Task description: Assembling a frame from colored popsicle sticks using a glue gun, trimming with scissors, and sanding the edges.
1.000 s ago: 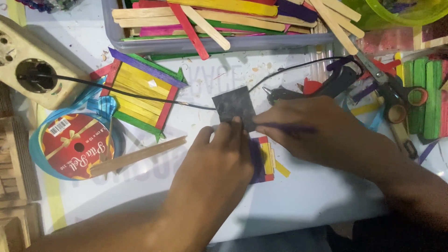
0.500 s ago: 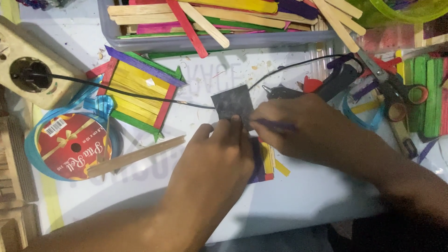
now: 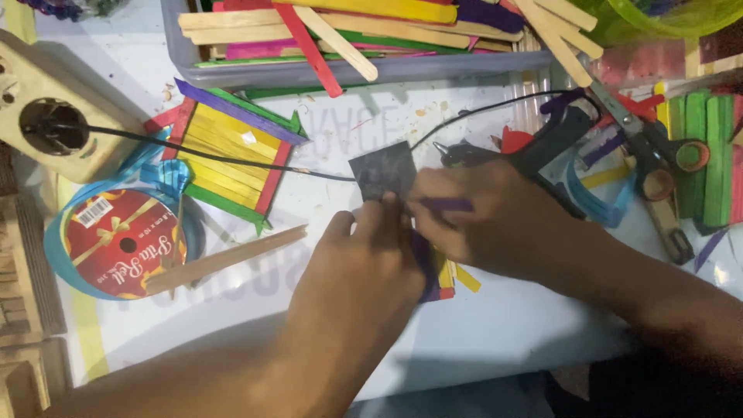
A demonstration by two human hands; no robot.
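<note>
Left hand: the left hand [image 3: 364, 263] lies over a small craft-stick panel [image 3: 443, 280], its fingers bent and its fingertips pinching the lower edge of a dark grey square piece [image 3: 383, 172].
Right hand: the right hand [image 3: 495, 220] sits just beside the left, fingers closed around a purple craft stick [image 3: 445, 205] whose end meets the grey square.
Grey square: at the middle of the table, above the panel, touching both hands; a black cable [image 3: 209, 155] runs behind it.
Surface: a white tabletop [image 3: 495, 340] speckled with scraps.
Left side: a red ribbon spool [image 3: 120, 244] with blue ribbon, a plain wooden stick [image 3: 224, 259], a finished panel of yellow sticks [image 3: 228, 159], and a beige socket block [image 3: 54, 124].
Far edge: a grey tray [image 3: 348, 70] full of coloured craft sticks.
Right side: a black glue gun [image 3: 542, 143], scissors [image 3: 650, 159], and green sticks [image 3: 708, 155].
</note>
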